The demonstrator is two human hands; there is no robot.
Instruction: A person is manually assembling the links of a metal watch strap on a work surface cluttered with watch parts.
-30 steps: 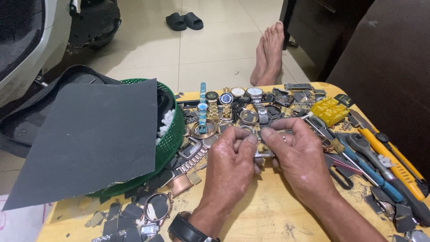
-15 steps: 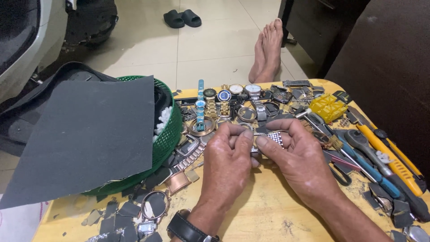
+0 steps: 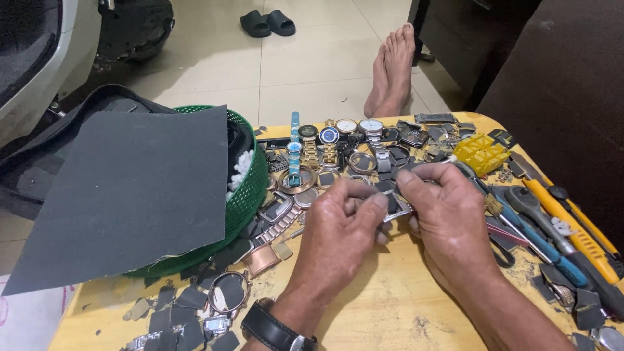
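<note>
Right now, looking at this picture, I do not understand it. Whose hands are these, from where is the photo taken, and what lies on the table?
There is no machine here. A camera worn on a person's head looks down at that person's own bare hands. The left hand and the right hand together pinch a small metal watch part. On the wooden table lie many watches, loose cases and bands, a yellow plastic holder, and screwdrivers. At the left stands a green basket under a dark sheet of sandpaper. Beyond the table, bare feet rest on the floor.
</note>
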